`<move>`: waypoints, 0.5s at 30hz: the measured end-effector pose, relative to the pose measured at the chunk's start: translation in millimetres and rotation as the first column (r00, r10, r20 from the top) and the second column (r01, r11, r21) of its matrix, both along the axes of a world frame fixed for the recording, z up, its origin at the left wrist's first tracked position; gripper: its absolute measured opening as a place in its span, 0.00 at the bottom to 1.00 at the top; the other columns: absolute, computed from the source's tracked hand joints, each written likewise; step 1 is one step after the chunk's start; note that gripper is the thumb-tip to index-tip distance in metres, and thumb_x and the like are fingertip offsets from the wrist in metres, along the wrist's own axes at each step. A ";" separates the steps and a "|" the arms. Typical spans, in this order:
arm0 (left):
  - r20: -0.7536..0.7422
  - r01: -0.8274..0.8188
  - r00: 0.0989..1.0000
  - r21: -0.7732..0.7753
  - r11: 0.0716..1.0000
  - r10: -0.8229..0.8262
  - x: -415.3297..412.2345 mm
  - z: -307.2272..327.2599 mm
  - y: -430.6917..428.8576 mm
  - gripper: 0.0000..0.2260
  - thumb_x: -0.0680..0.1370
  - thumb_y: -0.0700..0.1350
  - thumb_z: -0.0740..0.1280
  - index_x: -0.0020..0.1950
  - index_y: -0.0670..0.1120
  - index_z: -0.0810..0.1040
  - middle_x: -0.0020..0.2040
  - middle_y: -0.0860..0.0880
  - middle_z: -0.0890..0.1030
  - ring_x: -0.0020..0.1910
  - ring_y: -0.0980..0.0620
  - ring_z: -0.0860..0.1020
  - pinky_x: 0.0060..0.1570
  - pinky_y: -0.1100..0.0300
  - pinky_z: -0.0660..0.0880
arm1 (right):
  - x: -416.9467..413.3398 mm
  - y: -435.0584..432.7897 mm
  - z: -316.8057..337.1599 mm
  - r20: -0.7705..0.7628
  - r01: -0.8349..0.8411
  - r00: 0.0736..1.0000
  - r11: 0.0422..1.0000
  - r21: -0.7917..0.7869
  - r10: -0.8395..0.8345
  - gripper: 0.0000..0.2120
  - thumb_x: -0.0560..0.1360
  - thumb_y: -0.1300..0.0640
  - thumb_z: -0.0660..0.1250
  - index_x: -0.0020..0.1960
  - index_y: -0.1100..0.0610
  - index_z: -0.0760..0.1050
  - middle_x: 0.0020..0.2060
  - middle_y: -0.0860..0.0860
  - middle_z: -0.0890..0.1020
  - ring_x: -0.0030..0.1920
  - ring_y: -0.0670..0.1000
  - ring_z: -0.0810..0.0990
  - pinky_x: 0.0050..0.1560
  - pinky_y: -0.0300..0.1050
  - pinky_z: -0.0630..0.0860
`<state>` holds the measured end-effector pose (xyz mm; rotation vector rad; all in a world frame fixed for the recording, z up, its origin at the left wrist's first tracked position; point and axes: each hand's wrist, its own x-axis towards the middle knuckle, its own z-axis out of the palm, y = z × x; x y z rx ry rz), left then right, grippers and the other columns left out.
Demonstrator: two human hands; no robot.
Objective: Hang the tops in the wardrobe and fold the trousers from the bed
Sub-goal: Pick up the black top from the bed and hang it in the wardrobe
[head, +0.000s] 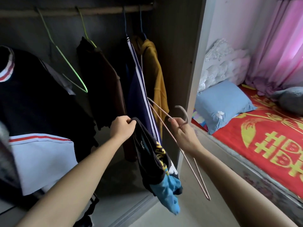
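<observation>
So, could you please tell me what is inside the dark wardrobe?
On its wooden rail hang an empty green wire hanger, a brown top, a navy white-striped jacket and a mustard hoodie. The jacket hides part of the hoodie.

Hung tops: I counted 4.
Held top: 1, my L hand.
Rail hangers: 4 seen.
Pink hanger: 1, R hand.

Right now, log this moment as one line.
left hand: grips dark printed top | right hand: holds pink hanger | hanger: off the rail
</observation>
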<state>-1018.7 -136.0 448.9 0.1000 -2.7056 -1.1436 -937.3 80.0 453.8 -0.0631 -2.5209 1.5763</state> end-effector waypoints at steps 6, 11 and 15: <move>0.013 -0.076 0.997 -0.027 0.997 0.076 -16.8 -5.5 18.2 0.06 0.75 0.49 0.67 0.41 0.47 0.75 0.38 0.50 0.80 0.41 0.47 0.78 0.39 0.58 0.71 | 30.7 24.4 22.8 0.036 -0.082 0.996 0.996 0.042 0.081 0.15 0.85 0.49 0.54 0.50 0.48 0.79 0.41 0.41 0.79 0.44 0.42 0.77 0.45 0.38 0.70; -0.017 -0.129 0.992 -0.054 0.990 0.129 -27.2 0.0 35.0 0.07 0.76 0.49 0.67 0.44 0.47 0.74 0.42 0.47 0.80 0.45 0.42 0.79 0.43 0.55 0.75 | 50.7 36.2 26.1 0.104 -0.153 0.984 0.983 0.100 0.143 0.15 0.85 0.51 0.55 0.49 0.50 0.80 0.39 0.41 0.78 0.42 0.43 0.76 0.45 0.40 0.69; -0.001 -0.199 0.980 -0.046 0.979 0.199 -29.9 1.5 37.1 0.06 0.76 0.46 0.67 0.49 0.45 0.74 0.47 0.45 0.80 0.49 0.41 0.79 0.44 0.52 0.76 | 58.4 40.7 31.1 0.139 -0.175 0.978 0.978 0.115 0.159 0.16 0.85 0.50 0.54 0.47 0.49 0.79 0.32 0.42 0.76 0.35 0.42 0.74 0.41 0.39 0.68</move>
